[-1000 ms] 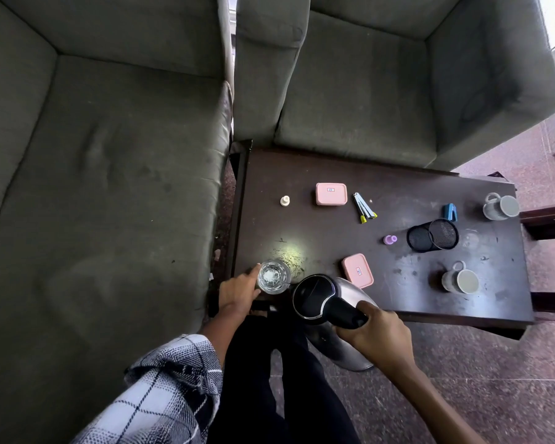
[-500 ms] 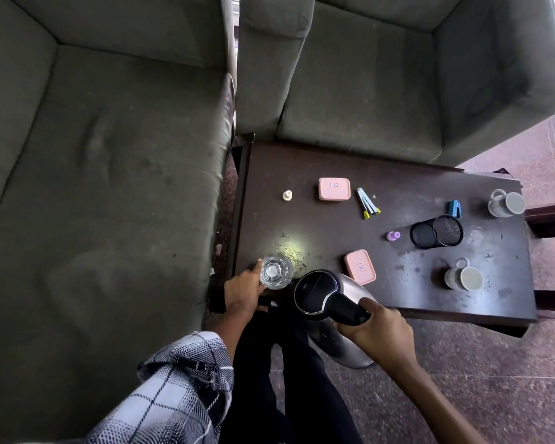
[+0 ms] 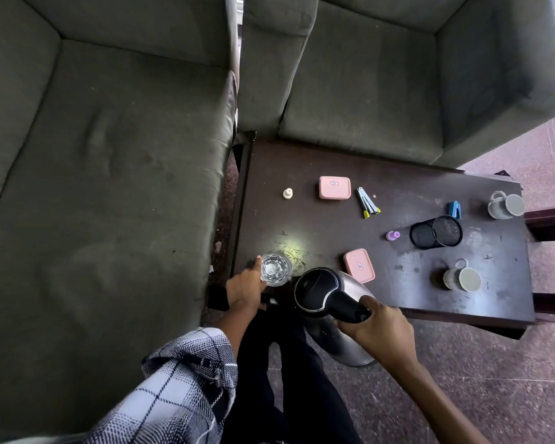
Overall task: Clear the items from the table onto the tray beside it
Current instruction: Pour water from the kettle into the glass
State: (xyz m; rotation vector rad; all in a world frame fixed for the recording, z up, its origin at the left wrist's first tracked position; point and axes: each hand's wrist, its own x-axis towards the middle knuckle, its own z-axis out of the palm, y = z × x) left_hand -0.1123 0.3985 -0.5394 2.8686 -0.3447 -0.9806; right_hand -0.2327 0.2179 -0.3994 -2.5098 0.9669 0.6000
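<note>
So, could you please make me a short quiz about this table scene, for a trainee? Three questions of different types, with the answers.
1. True or false: the right hand grips the kettle by its black handle.
2. How many pink boxes lie on the table? A) one B) two C) four
3. Fill the gap: the left hand holds a clear ____ near the table's corner.

Key: 1 true; 2 B; 3 glass.
</note>
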